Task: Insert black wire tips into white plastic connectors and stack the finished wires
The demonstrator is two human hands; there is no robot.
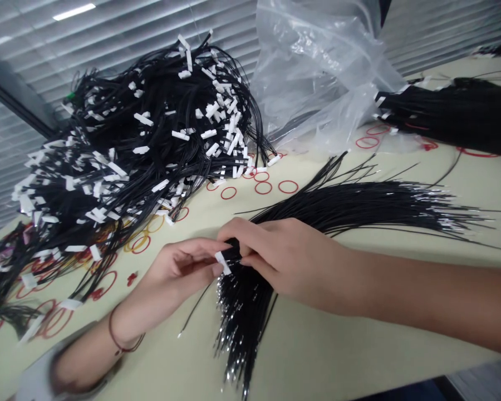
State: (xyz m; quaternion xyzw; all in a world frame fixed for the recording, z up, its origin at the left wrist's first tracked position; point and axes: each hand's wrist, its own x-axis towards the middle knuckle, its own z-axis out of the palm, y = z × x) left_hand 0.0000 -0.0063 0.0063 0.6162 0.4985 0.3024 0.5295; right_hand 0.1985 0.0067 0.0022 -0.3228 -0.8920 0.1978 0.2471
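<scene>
Between the thumb and fingers of my left hand [171,278] is a small white connector [222,263], held by its ends. My right hand [292,262] comes in from the right, its thumb and forefinger pinched on black wire just behind the connector. Exactly which wires lie in that pinch is hidden. Beneath both hands spreads a bundle of black wires [242,317] with shiny metal tips fanned toward the table's front edge. More black wires [371,206], also tipped with metal, stretch to the right behind my right forearm.
A big heap of black cables [121,122] with white connectors fills the back left. Red rubber bands [263,187] are scattered on the pale table [317,356]. Behind stands a clear plastic bag [313,72]. Another black cable bundle [455,111] lies at the back right, and window blinds hang beyond.
</scene>
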